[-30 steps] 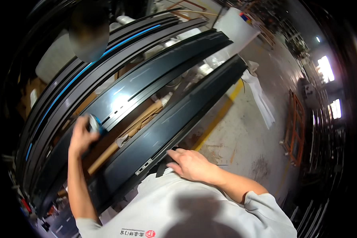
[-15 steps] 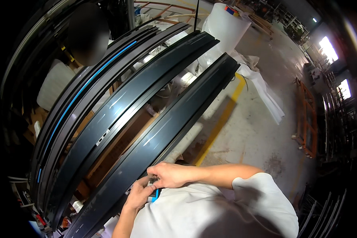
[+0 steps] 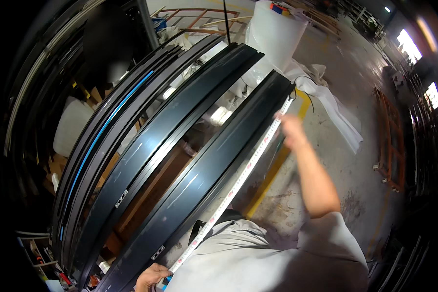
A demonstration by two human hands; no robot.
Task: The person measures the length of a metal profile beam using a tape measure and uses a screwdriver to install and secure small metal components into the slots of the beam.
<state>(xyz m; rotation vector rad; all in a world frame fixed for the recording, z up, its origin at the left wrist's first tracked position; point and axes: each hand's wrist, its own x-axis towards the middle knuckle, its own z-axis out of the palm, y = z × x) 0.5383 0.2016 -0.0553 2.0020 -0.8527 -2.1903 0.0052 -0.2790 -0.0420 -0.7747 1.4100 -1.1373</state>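
A white tape measure blade (image 3: 236,187) is stretched along the near side of the closest dark metal profile (image 3: 194,170). Low in the picture, my left hand (image 3: 152,276) is closed around the tape measure's case (image 3: 167,280), of which only a bit of blue shows. My right hand (image 3: 292,131), slightly blurred, grips the blade close to its far end, beside the profile's far tip. A small slotted metal plate (image 3: 157,252) sits on this profile's near edge, just above my left hand. The second dark profile (image 3: 155,131) bears a similar plate (image 3: 121,198).
More long profiles lie to the left, one with a blue strip (image 3: 113,114). A big white wrapped roll (image 3: 275,36) stands at the far end, with white sheeting (image 3: 338,114) on the floor. An orange frame (image 3: 390,141) is at right, beyond a yellow floor line (image 3: 272,177).
My hands have moved apart. The right went far along the profile, drawing the blade out, while the left shifted down and left with the case. The view has shifted slightly.
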